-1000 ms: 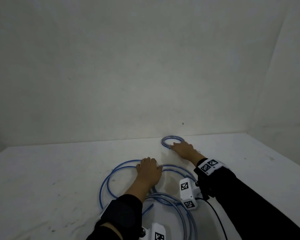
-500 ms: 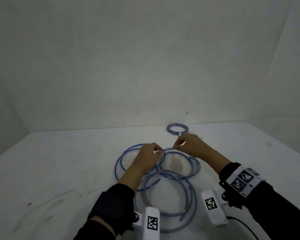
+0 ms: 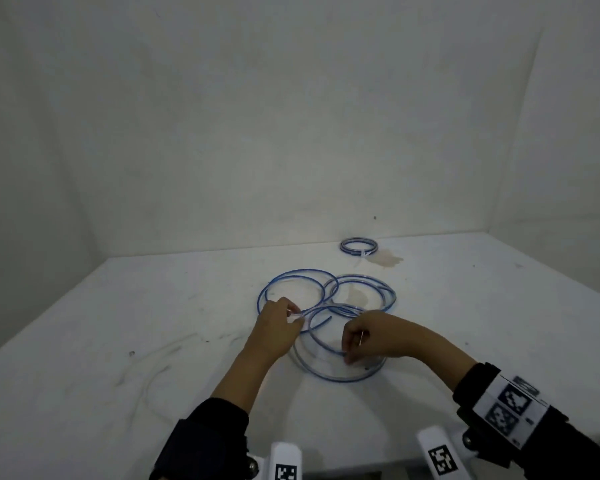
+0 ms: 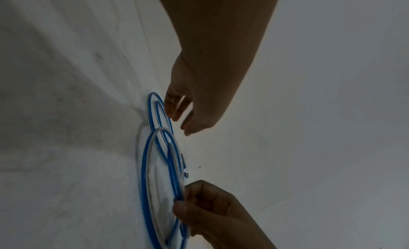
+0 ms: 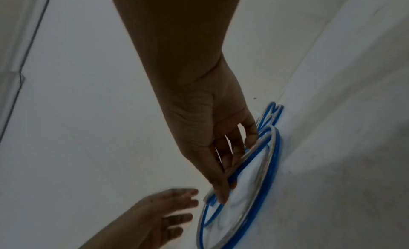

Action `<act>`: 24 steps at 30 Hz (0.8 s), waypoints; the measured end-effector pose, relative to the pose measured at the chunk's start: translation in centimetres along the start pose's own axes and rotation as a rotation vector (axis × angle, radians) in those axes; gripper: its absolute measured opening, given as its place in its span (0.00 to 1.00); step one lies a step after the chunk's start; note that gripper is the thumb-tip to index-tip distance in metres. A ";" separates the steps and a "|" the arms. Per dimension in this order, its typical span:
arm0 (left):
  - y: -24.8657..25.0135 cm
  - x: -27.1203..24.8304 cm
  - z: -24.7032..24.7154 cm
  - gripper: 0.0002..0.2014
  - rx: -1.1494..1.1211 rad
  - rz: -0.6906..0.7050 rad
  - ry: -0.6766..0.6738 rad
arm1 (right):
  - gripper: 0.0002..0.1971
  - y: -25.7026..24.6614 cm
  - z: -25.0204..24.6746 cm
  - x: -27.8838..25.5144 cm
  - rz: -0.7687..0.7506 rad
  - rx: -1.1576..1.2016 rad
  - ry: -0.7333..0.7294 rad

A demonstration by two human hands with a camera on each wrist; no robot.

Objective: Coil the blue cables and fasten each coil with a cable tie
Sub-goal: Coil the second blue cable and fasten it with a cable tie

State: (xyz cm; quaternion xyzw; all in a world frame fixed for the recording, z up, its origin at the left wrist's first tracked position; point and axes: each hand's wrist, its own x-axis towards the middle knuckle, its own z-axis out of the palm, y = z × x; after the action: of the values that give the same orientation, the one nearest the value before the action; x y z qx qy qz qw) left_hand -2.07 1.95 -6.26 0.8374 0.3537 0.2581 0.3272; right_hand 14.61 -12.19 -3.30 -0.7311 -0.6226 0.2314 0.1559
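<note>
Blue cable (image 3: 326, 299) loops btwn hands; L hand (image 3: 278, 323) pinches; R hand (image 3: 364, 336) pinches

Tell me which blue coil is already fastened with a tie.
The small tight coil at the back of the table, with a white tie on its near edge. The cables by the hands lie in loose, untied loops.

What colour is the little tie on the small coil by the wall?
White. The cable tie on the small blue coiled cable shows best in the head view.
</note>
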 end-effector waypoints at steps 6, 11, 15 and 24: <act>0.9 -2.6 0.6 0.25 -0.013 -0.153 -0.109 | 0.06 -0.4 -0.4 -3.3 0.029 0.043 0.075; 3.9 -3.0 -0.8 0.09 -0.315 -0.045 -0.038 | 0.07 0.5 -0.7 -5.0 0.123 -0.100 0.137; 7.6 -3.6 -3.5 0.08 -0.462 0.147 -0.036 | 0.16 0.0 -1.2 -5.4 0.057 0.099 0.593; 10.8 -3.6 -6.6 0.12 -0.635 0.246 0.012 | 0.08 -2.4 -3.7 -4.8 0.010 0.434 0.886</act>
State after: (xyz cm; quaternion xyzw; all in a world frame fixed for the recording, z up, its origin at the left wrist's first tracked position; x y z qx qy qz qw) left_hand -4.02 -4.17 5.22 0.7287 0.1540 0.3977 0.5359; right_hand 13.98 -16.25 1.72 -0.7128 -0.4304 0.0232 0.5533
